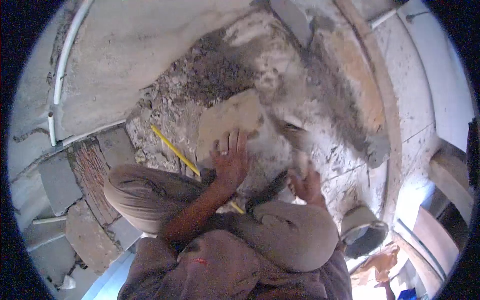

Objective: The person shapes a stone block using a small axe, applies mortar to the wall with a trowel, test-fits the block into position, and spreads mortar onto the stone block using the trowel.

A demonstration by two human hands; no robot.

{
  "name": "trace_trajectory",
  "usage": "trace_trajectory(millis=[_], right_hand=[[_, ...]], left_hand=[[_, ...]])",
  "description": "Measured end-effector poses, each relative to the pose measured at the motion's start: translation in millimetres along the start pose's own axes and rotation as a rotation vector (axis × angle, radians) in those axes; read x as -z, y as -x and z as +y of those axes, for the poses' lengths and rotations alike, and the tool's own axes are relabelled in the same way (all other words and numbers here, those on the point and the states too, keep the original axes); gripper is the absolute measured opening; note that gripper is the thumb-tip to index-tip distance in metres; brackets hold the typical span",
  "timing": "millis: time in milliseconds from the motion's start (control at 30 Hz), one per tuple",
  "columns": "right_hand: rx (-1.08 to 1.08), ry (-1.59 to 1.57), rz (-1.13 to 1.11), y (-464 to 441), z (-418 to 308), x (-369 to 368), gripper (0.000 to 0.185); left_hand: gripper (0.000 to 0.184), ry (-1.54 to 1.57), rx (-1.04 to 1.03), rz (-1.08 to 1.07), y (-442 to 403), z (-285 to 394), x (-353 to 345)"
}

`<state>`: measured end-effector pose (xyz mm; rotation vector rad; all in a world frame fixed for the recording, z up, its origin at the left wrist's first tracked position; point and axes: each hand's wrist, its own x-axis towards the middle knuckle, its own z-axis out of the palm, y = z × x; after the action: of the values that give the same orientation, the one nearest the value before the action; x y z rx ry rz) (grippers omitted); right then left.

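Observation:
My left hand (231,157) lies with its fingers spread on a flat, light-brown stone slab (225,117) in front of my crossed legs. To its right, my right hand (306,185) is closed round the handle of a tool (301,162), which is blurred by motion. The tool's dark head (292,131) shows near the slab's right side. A yellow rod (174,150) lies to the left of the slab and runs toward my knee.
Rubble and dark soil (215,67) lie beyond the slab. At the right stands a bucket (361,230) with grey contents. Paving stones (60,182) cover the left side, near a white pipe (66,55). Another person's hand (384,285) shows at the lower right.

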<state>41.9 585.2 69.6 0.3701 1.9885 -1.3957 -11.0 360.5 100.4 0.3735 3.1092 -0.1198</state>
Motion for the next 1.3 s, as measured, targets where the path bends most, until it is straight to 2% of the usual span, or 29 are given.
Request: trace_trajectory(millis=[67,100,133,200,233,300,333,400,433,467,533,567,633,667,733,767,800,833,867,933,1000,1033,1067,1133,1167,1200,1300], right_hand=[[0.836,0.203,0.476,14.2,-0.8,10.6,0.021],[0.543,0.115,-0.067,10.9,33.6,44.0,0.028],[0.534,0.114,-0.076,7.7,63.7,26.6,0.028],[-0.275,-0.778,-0.241,-8.7,70.4,-5.5,0.031],[-0.258,-0.774,-0.239,-16.9,52.7,-11.8,0.031],[0.186,0.353,0.22,-25.7,16.3,-16.6,0.028],[0.206,0.352,0.242,-31.1,14.1,-8.0,0.028],[0.245,-0.269,0.099,-6.3,25.3,-4.1,0.033],[0.961,0.164,0.503,-5.6,-18.2,12.6,0.035],[0.645,-0.073,0.315,8.1,-4.9,10.1,0.036],[0.864,-0.397,0.348,-7.8,-10.9,0.2,0.035],[0.879,-0.393,0.349,-21.1,-3.5,-6.5,0.035],[0.141,0.09,0.105,-43.4,24.9,-28.4,0.035],[0.154,0.09,0.118,-40.2,24.0,-24.3,0.035],[0.439,0.18,0.381,-32.9,23.9,-15.9,0.034],[0.272,0.008,0.3,-12.1,-4.0,-5.4,0.031],[0.228,-0.229,0.186,-20.2,6.3,-5.1,0.036],[0.38,-0.444,0.2,-8.9,11.3,-2.8,0.035],[0.537,-0.66,0.213,5.2,-25.2,5.0,0.036],[0.605,-0.59,0.225,-21.6,6.4,-13.5,0.04],[0.199,0.23,0.178,-45.4,12.7,-32.1,0.039],[0.342,0.248,0.218,-47.7,13.8,-25.4,0.035],[0.364,0.252,0.237,-50.2,5.4,-14.9,0.035],[0.17,0.002,0.253,-17.2,-12.4,-1.9,0.027],[0.392,0.029,0.279,-11.7,-17.1,7.3,0.022],[0.594,-0.356,0.309,-1.0,-33.1,9.2,0.022],[0.519,-0.491,0.266,-29.8,13.0,-14.5,0.026]], left_hand=[[0.054,0.025,0.041,-0.092,14.3,4.2,6.1],[0.054,0.045,0.028,-0.05,9.4,1.8,3.2],[0.054,0.067,0.021,-0.019,11.7,1.1,4.0],[0.054,0.054,0.03,0.009,12.7,1.1,-2.4],[0.053,0.043,0.033,0.033,11.7,1.4,-4.6],[0.053,0.049,0.018,0.006,18.2,0.9,0.9],[0.052,0.049,0.012,-0.013,10.8,-1.0,-2.0],[0.051,0.06,0.006,0.0,4.6,-1.5,1.7],[0.051,0.077,0.017,0.017,9.8,1.3,3.4],[0.051,0.079,0.019,0.011,10.6,1.7,0.4],[0.051,0.041,0.041,0.012,11.5,1.5,-2.9],[0.051,0.04,0.043,0.028,9.5,0.7,-4.5],[0.052,0.024,0.032,0.02,13.7,0.5,-4.9],[0.052,0.022,0.026,0.037,14.4,0.8,-4.9],[0.052,-0.011,0.025,0.027,14.7,-1.1,-10.0],[0.052,-0.009,0.024,-0.01,20.7,-0.3,-5.8],[0.052,0.005,0.028,-0.01,19.2,1.9,-0.6],[0.052,0.017,0.033,0.016,13.3,2.5,-0.8],[0.052,0.02,0.039,0.014,13.4,1.7,-4.7],[0.053,-0.011,0.023,0.038,15.7,-1.4,-11.7],[0.053,-0.03,0.011,0.035,17.9,-2.5,-9.9],[0.052,-0.045,-0.003,0.02,16.4,-1.9,-8.9],[0.052,-0.049,-0.005,0.05,6.5,-2.3,-11.7],[0.052,-0.002,0.004,0.018,17.2,-2.2,-12.4],[0.052,0.003,0.008,-0.014,23.1,-0.7,-8.8],[0.052,0.001,0.004,-0.024,16.7,-1.5,-4.6],[0.051,-0.011,0.006,-0.012,15.9,-1.7,-6.1]])
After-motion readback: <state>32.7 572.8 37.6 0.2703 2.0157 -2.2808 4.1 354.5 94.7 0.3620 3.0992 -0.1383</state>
